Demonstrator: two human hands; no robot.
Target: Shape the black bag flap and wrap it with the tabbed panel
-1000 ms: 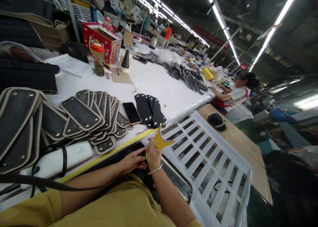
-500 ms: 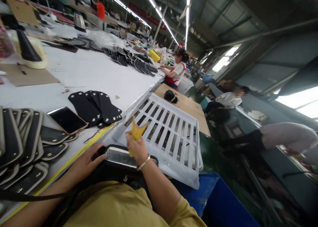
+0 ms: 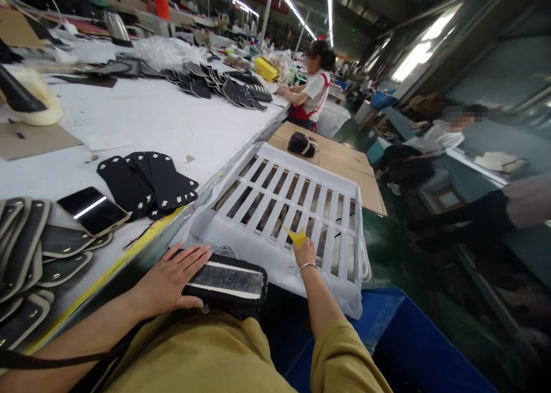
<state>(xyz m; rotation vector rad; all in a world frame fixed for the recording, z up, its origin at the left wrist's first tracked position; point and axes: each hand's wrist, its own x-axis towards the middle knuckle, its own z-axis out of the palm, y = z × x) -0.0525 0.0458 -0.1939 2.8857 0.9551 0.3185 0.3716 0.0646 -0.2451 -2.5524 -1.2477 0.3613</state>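
We've got the worktop [image 3: 206, 132] on our left, phone [image 3: 92, 212] between panels [image 3: 26, 252] and pads [image 3: 161, 178], kettle [image 3: 117, 28] well behind them. Right of the worktop we see the rack [image 3: 252, 251], cardboard [image 3: 336, 158] beyond it, bundle [image 3: 300, 144] on the cardboard. Bin [image 3: 408, 330] at our right, nearer than the rack; case [image 3: 228, 279] right in front of us.

A factory workshop for sewn or leather-like goods, I'd say. Tube lights [image 3: 294, 8] run off towards twelve o'clock above crowded work areas. On the long white worktable [image 3: 142, 123], cut black pieces [image 3: 200, 86] lie heaped at eleven o'clock and studded, pale-edged panels [image 3: 64, 241] at nine. A worker in a red apron [image 3: 312, 92] is busy at one o'clock.
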